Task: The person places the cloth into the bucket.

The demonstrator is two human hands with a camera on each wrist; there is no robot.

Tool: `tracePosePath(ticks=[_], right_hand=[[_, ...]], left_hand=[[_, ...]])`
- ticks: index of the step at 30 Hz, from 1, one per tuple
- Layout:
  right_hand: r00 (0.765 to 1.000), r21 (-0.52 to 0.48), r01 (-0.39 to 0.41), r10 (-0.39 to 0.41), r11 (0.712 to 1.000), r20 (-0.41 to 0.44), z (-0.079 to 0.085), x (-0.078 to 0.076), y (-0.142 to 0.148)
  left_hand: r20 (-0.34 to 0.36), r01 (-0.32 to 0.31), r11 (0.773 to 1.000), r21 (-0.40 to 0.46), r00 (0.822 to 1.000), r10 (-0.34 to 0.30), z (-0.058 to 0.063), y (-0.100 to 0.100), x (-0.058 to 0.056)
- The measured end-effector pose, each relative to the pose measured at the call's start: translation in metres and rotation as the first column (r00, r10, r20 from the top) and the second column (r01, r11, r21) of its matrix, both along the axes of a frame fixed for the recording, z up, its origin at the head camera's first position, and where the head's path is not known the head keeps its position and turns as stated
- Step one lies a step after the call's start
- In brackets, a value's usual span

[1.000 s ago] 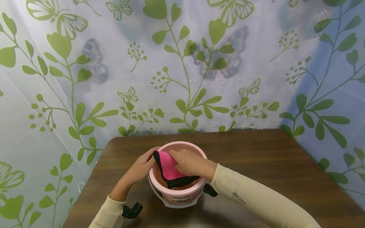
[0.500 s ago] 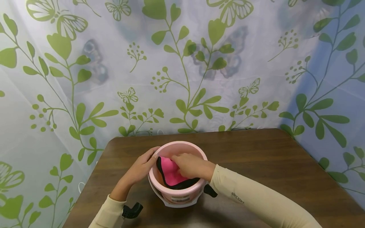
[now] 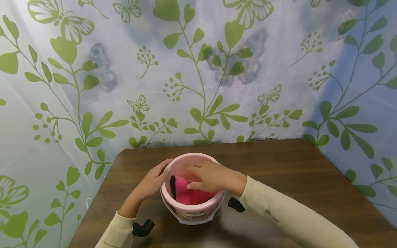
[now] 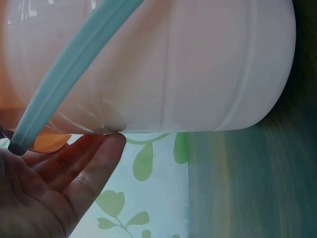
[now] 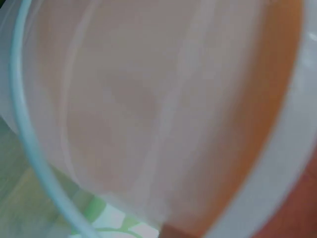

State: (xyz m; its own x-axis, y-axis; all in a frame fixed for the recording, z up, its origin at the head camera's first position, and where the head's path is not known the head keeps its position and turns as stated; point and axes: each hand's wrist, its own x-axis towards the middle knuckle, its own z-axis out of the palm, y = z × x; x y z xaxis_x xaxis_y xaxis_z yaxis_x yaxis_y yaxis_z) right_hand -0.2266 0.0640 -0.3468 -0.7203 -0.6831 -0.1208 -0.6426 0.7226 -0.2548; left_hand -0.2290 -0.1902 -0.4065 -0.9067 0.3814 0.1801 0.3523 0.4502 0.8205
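Observation:
A pink bucket (image 3: 186,212) stands on the table, its white carrying handle (image 3: 196,222) hanging down in front. Inside lies a pink cloth item with black edging (image 3: 183,194), bunched low; its exact kind is unclear. At the left rim my left hand (image 3: 152,181) holds the bucket, thumb over the rim and fingers along the outside wall, which the left wrist view shows from close by. Over the bucket's mouth, my right hand (image 3: 211,175) hovers with fingers spread and nothing held. It hides part of the cloth. The right wrist view shows mostly the bucket's blurred wall (image 5: 124,109).
The brown wooden table (image 3: 279,168) extends to both sides of the bucket. Behind it hangs a white curtain (image 3: 198,69) with green leaves and butterflies. Dark camera mounts (image 3: 143,228) sit at both wrists.
The pink cloth has gone lower into the bucket, and my right hand has let go of it. That hand has lifted slightly with its fingers spreading. My left hand stays at the rim.

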Motion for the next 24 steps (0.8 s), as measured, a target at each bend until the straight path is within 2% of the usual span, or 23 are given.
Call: tracePosePath(ticks=[4, 10, 15, 24], right_hand=[[0.999, -0.041, -0.028, 0.027, 0.999, -0.026, 0.005, 0.003, 0.007], [0.992, -0.074, -0.075, 0.067, 0.994, -0.11, 0.011, 0.005, 0.016], [0.99, -0.092, -0.06, 0.047, 0.994, -0.136, 0.015, 0.005, 0.026], [0.986, -0.111, -0.012, -0.007, 0.994, -0.167, 0.014, 0.003, 0.042]], left_hand=[[-0.004, 0.013, 1.0, -0.017, 1.0, -0.013, 0.0, -0.004, -0.001], [0.013, 0.028, 0.998, -0.048, 1.0, -0.027, 0.004, -0.006, -0.001], [0.019, 0.049, 0.996, -0.071, 0.999, -0.048, 0.009, -0.009, -0.002], [-0.026, 0.047, 0.992, -0.116, 0.998, -0.05, 0.02, -0.014, -0.004]])
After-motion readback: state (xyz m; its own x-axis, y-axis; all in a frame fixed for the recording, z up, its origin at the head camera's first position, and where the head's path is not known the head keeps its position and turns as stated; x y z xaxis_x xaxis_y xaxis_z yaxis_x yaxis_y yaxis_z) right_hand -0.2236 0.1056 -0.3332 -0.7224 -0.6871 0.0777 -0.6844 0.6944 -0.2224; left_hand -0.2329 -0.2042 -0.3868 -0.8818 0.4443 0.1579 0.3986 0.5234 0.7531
